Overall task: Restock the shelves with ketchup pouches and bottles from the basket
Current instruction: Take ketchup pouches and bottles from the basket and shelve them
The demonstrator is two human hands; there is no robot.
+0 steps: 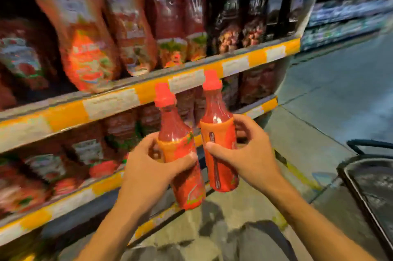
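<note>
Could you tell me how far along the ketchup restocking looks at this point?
Done: the upper shelf already carries a row of pouches, though the blur hides any gaps. In hand: the left hand grips one ketchup bottle and the right hand grips a second bottle, both upright in front of the shelves, not yet placed. Left: shelving these two; the basket is only partly in view, so what remains inside is unclear.

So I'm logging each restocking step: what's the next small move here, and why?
Probably carry both bottles forward to a shelf: the left hand grips one ketchup bottle, the right hand the other, both upright, in front of the shelves, not yet placed.
</note>
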